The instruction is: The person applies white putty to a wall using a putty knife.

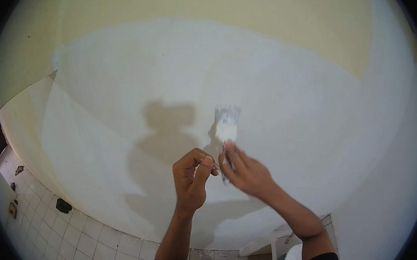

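Matte half-whitened wall, right hand fingers around blurred flat paintbrush, left hand fingers pinched, empty.

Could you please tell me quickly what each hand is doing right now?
Left hand: curled shut, fingertips pinched, nothing visible in it.
Right hand: closed on the brush, bristles up by the wall.

My view: left hand and right hand bare; forearms bare; dark short sleeves at lower edge.
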`<state>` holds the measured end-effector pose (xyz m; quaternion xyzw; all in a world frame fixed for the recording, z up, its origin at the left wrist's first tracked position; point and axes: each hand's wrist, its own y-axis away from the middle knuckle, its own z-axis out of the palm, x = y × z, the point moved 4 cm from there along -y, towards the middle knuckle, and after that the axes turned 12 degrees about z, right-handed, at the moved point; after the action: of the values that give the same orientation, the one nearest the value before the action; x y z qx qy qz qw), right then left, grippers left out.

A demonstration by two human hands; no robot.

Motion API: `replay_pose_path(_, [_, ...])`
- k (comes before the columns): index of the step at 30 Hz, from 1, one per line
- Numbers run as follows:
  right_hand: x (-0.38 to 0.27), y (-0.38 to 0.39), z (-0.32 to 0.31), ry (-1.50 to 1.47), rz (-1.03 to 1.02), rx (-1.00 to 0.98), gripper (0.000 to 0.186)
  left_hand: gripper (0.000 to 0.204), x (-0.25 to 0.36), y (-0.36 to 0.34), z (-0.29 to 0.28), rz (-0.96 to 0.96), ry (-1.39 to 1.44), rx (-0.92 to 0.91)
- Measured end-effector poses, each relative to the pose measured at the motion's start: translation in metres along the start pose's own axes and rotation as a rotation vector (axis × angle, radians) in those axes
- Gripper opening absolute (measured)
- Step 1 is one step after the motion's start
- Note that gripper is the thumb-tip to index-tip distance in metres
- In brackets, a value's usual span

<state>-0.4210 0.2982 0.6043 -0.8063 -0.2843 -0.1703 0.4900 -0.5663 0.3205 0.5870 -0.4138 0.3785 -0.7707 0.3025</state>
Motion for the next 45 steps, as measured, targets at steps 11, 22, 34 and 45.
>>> replay_pose_path(11, [0.061, -0.043, -0.042, -0.547, 0.355, -0.044, 0.046, 0.021, 0.007, -0.002, 0.009, 0.005, 0.036, -0.041])
replay_pose_path(22, [0.039, -0.083, -0.027, -0.225, 0.099, 0.338, 0.031, 0.023, 0.015, -0.001, -0.007, 0.015, -0.03, 0.019])
replay_pose_path(34, [-0.029, -0.051, 0.008, -0.569, 0.115, -0.256, 0.032, 0.026, 0.023, 0.006, -0.04, 0.028, -0.094, 0.172])
replay_pose_path(45, [0.019, -0.119, -0.031, -0.3, 0.087, 0.338, 0.035, 0.027, 0.031, 0.003, -0.057, 0.041, -0.113, 0.186])
